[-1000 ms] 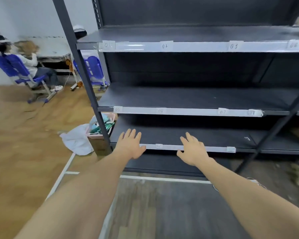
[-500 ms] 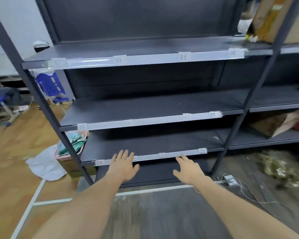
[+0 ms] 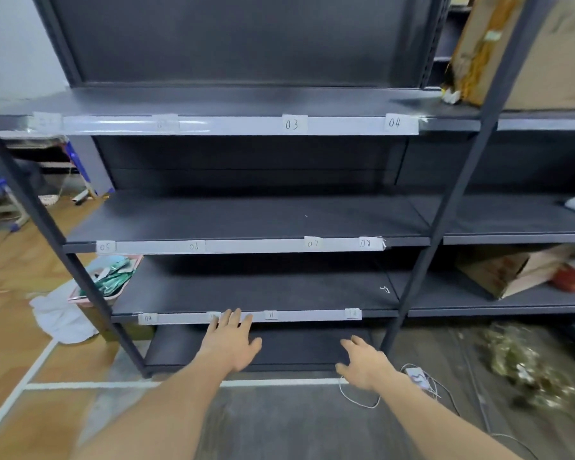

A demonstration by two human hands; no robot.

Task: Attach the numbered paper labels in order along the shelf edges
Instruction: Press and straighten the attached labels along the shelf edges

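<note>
Wood floor (image 3: pixel 10 293) left; grey floor (image 3: pixel 296 426), white line (image 3: pixel 279 382); pale wall (image 3: pixel 14 44).

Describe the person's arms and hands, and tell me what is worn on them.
Nothing worn shows. The left hand and the right hand are bare, with no gloves, rings or wristbands visible. The left forearm and the right forearm are bare down to the picture's lower edge, with no sleeve, watch or marking in view.

One cam only, head-worn, wide-angle. Looks fwd & down at rack (image 3: pixel 246 220), near: left hand (image 3: pixel 229 343) fingertips overlap a low shelf edge. Floor (image 3: pixel 296 426) fills btm.
</note>
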